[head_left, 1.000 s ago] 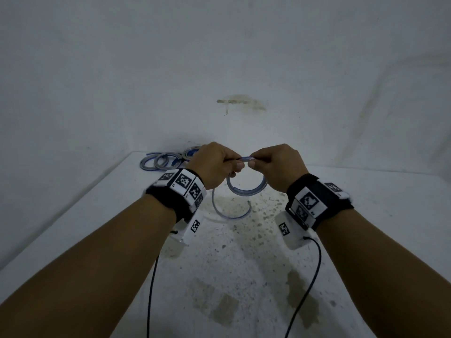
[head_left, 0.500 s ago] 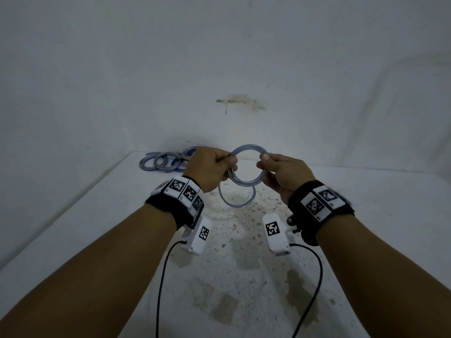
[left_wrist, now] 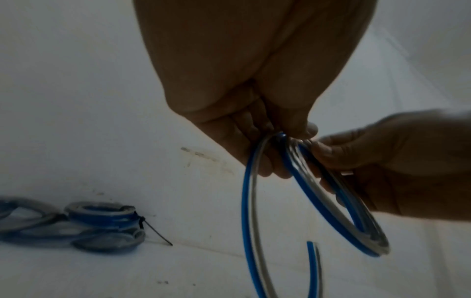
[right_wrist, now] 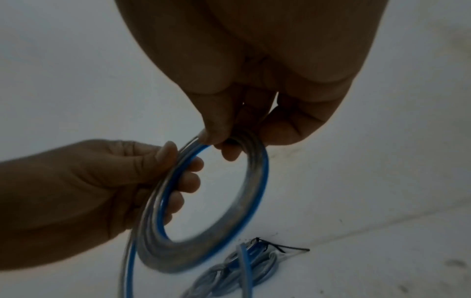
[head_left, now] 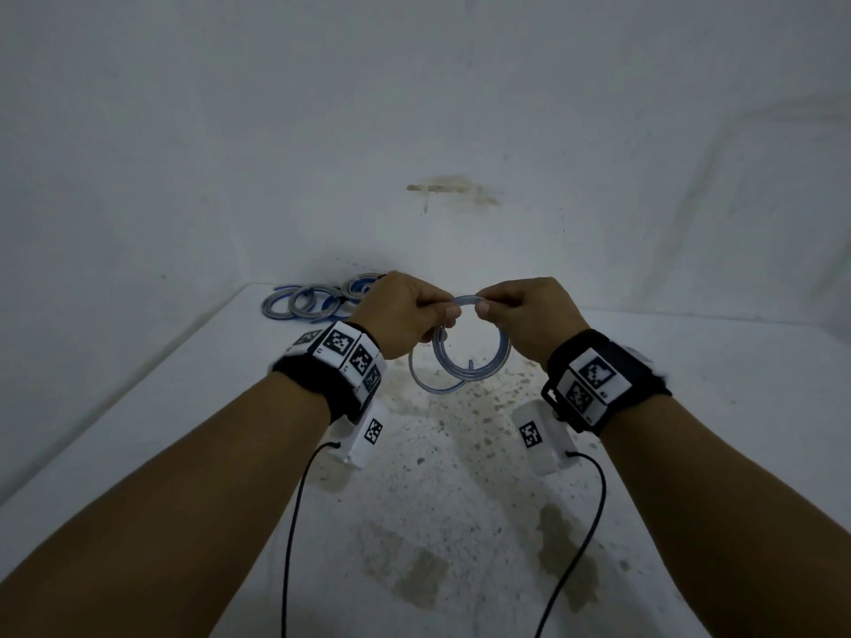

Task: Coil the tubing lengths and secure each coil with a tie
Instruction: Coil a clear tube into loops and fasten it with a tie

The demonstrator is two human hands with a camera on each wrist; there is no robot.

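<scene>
Two hands grip one coil [head_left: 469, 347] of clear and blue tubing at its top, held in the air above the table [head_left: 690, 384]. Half a second ago the ring stood upright between them; now it hangs below the knuckles, so another turn seems to have been laid on. The left hand [head_left: 405, 310] is curled round the left of the ring, the right hand [head_left: 529, 315] pinches the strands just beside it. A loose tail [left_wrist: 312, 260] still dangles, so winding is not finished. Tied coils [head_left: 313, 301] lie at the table's far left corner.
</scene>
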